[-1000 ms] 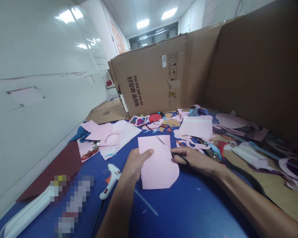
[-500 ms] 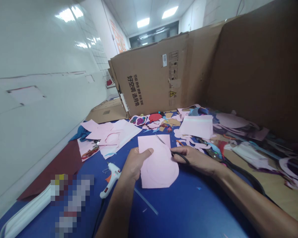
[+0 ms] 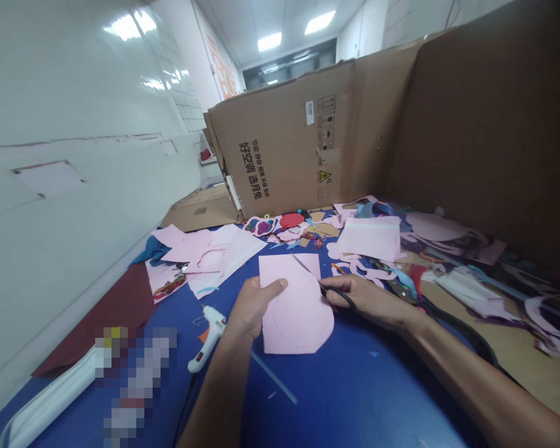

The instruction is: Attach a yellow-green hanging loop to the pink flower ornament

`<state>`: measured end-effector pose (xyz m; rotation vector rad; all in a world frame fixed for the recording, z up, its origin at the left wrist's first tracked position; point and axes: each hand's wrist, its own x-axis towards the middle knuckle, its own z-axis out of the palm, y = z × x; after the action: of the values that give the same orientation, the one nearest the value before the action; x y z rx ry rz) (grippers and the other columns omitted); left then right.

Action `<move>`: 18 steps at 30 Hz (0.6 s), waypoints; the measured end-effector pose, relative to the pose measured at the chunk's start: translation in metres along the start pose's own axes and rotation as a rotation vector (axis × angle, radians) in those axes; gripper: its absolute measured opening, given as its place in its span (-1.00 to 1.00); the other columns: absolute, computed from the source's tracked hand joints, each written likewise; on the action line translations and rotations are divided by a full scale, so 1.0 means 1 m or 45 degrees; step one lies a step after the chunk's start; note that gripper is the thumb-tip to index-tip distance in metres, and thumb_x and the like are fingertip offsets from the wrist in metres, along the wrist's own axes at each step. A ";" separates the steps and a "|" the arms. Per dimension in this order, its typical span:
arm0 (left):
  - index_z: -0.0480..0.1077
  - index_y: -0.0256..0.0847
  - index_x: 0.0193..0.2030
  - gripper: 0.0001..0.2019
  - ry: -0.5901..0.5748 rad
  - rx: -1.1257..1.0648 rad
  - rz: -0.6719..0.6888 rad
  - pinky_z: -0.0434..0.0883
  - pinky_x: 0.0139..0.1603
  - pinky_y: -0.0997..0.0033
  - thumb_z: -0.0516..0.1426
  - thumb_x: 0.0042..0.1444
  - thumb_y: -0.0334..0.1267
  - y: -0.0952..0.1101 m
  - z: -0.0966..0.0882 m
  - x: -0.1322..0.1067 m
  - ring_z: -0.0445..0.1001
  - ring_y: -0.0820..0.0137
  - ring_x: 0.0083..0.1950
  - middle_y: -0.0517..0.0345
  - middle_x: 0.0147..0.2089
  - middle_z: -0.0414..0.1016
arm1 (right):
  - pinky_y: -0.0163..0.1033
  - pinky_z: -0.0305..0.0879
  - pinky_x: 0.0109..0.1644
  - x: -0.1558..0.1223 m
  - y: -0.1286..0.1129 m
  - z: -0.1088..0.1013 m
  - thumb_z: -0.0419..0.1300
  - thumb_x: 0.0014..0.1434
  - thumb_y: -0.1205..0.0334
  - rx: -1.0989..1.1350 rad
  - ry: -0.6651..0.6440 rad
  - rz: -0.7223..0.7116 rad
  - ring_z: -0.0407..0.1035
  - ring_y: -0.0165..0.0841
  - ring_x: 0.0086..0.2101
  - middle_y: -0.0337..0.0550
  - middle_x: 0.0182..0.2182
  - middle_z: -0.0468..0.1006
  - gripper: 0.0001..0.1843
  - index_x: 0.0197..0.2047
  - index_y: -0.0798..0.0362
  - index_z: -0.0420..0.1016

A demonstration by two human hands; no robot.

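Observation:
A pink sheet of paper point(image 3: 294, 320) is pinched at its left edge by my left hand point(image 3: 256, 305), the thumb lying on top. A faint curved outline shows on the sheet, and its lower right side is cut round. My right hand point(image 3: 354, 295) is closed around the dark handles of a pair of scissors point(image 3: 338, 294). The blades lie across the upper right of the sheet, pointing up and left. Part of the handles is hidden by my fingers. A white glue gun point(image 3: 208, 339) rests on the table just left of my left forearm.
Pink paper offcuts point(image 3: 191, 249) lie at the left and a stack of pink sheets point(image 3: 371, 238) at the right. A large cardboard box point(image 3: 284, 149) stands behind. A clear glue stick point(image 3: 275, 378) lies on the blue table point(image 3: 336, 398). Scraps crowd the right side.
The pink sheet has shifted very slightly left and turned a little at its lower edge. Both hands stay in nearly the same place.

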<state>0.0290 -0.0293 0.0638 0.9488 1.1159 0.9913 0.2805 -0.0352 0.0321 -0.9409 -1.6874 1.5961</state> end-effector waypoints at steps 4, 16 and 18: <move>0.70 -0.36 -0.15 -0.61 -0.016 0.004 -0.005 0.61 -0.20 0.17 0.51 -0.10 -0.17 0.000 0.000 -0.001 0.73 0.07 -0.27 -0.27 -0.18 0.75 | -0.07 0.33 0.11 0.001 0.004 0.001 0.40 0.18 -0.37 0.084 -0.012 0.009 0.45 -0.14 -0.07 -0.16 -0.14 0.69 -0.38 0.08 -0.09 0.74; 0.69 -0.38 -0.12 -0.55 -0.017 0.019 0.003 0.60 -0.18 0.17 0.52 -0.15 -0.16 0.001 0.001 -0.002 0.72 0.08 -0.29 -0.27 -0.16 0.75 | -0.07 0.33 0.16 0.002 0.007 -0.001 0.42 0.23 -0.27 0.099 -0.015 -0.014 0.49 -0.12 -0.01 -0.16 -0.05 0.72 -0.46 0.12 -0.11 0.74; 0.69 -0.38 -0.12 -0.56 -0.017 0.020 0.000 0.61 -0.18 0.16 0.52 -0.14 -0.16 0.001 0.001 -0.001 0.72 0.08 -0.29 -0.27 -0.16 0.75 | -0.07 0.32 0.15 0.001 0.006 -0.001 0.41 0.24 -0.28 0.081 -0.013 -0.015 0.48 -0.11 -0.01 -0.17 -0.04 0.72 -0.45 0.14 -0.12 0.74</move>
<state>0.0294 -0.0306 0.0650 0.9666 1.1136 0.9760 0.2813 -0.0338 0.0262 -0.8912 -1.6364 1.6397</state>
